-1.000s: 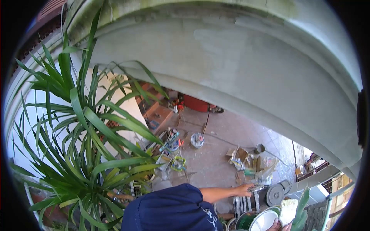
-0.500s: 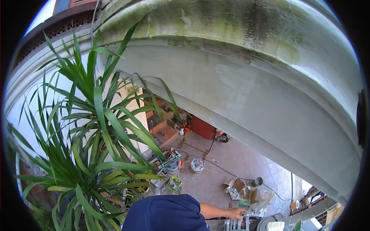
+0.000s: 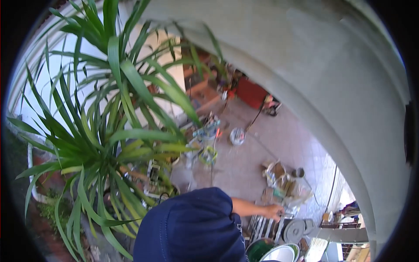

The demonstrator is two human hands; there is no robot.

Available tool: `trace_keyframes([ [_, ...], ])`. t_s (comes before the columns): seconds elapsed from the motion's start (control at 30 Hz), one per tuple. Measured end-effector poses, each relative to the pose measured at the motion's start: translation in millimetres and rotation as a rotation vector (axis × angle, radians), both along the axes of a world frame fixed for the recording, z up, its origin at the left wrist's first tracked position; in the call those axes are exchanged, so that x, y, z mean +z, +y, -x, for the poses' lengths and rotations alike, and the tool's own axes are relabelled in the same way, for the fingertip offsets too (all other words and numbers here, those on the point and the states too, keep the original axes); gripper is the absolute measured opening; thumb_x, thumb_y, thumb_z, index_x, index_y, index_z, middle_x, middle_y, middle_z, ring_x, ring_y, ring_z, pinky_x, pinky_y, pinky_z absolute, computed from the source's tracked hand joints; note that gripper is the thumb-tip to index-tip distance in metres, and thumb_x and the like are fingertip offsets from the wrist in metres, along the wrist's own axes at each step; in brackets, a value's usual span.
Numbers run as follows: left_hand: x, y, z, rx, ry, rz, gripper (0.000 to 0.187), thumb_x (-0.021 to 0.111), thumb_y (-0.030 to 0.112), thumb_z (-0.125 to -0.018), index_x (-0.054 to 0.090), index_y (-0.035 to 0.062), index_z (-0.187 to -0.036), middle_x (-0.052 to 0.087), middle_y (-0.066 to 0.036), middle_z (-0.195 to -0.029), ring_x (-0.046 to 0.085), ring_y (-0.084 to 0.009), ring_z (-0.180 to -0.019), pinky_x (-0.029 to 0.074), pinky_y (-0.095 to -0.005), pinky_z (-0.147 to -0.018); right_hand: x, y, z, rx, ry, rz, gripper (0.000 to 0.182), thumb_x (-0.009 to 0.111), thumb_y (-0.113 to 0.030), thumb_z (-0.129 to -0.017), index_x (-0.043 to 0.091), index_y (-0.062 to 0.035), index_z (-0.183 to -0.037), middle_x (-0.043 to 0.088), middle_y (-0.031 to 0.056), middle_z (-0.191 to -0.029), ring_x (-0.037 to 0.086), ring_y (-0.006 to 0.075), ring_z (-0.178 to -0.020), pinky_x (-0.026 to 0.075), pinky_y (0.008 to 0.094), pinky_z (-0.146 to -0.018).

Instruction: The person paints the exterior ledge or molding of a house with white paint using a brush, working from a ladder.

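Here, blur obscures how the left hand [image 3: 274, 212] meets the ladder [image 3: 266, 228].

Tiled floor [image 3: 238, 172] beneath a white bucket [image 3: 237, 136], a cardboard box [image 3: 277, 168] and (just beside it) a grey bucket [image 3: 298, 173].

A grey metal ladder [image 3: 261, 228] stands on the tiled floor, its parallel steps seen from above at a slant. Nearer the view's lower edge, a round container [image 3: 279, 255] shows its white inside, partly cut off. To its right, a pale flat block [image 3: 317, 250] is tilted, blurred and cropped.
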State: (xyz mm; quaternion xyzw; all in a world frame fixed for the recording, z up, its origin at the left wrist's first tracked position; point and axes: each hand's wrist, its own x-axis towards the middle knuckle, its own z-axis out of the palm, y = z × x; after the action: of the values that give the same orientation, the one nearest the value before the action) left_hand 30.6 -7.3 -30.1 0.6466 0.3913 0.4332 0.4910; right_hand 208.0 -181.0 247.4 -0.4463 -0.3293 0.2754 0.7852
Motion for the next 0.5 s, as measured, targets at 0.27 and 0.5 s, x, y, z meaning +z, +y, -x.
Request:
trace_keyframes([
  [0.27,38,-16,17,0.047,0.009,0.061,0.063,0.079,0.033,-0.056,0.062,0.0035,-0.109,0.065,-0.017,-0.088,0.064,-0.0326,-0.085,0.050,-0.0414,-0.073,8,6,-11,0.270,-0.044,0.000,0.041,0.064,-0.005,-0.089,0.052,-0.0053,-0.128,0.058,0.0157,-0.115,0.059,0.0318,-0.106,0.054,0.0427,-0.092],
  [0.5,52,-24,24,0.064,0.023,0.100,0.064,0.079,0.031,-0.057,0.061,0.0010,-0.110,0.066,-0.019,-0.084,0.066,-0.0338,-0.083,0.051,-0.0411,-0.074,24,31,7,0.241,0.105,0.046,0.032,0.064,-0.007,-0.086,0.062,-0.0055,-0.118,0.060,0.0198,-0.119,0.057,0.0364,-0.110,0.047,0.0506,-0.097],
])
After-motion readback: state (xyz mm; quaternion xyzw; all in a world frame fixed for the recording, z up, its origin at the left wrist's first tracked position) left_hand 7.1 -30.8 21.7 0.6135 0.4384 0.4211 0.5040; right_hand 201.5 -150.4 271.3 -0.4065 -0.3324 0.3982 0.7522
